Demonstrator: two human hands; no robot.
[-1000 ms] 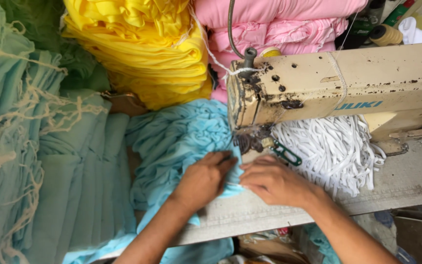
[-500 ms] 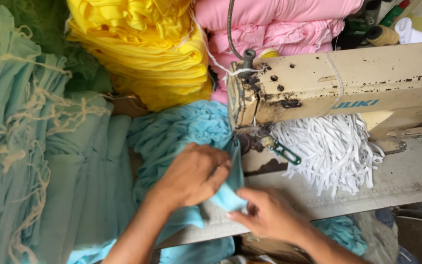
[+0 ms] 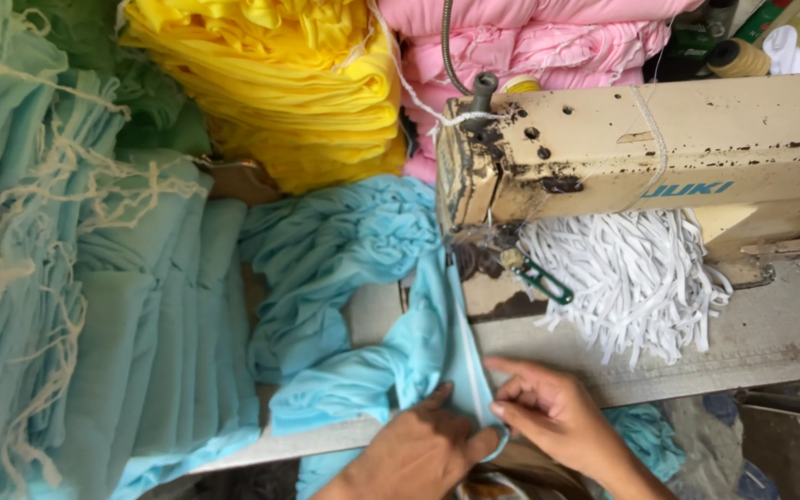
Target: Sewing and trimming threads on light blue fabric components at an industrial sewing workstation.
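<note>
While earlier bunched at 12 o'clock, both hands, left hand (image 3: 423,449) and right hand (image 3: 553,417), now pinch the blue cloth (image 3: 437,347) taut from the sewing machine (image 3: 641,153).

**Hidden and cut off**

Both forearms run out at the bottom edge. The left hand (image 3: 418,451) covers part of the light blue cloth (image 3: 363,278). The sewing machine (image 3: 659,157) is cut by the right edge; its needle, lost in shadow, cannot be made out.
</note>
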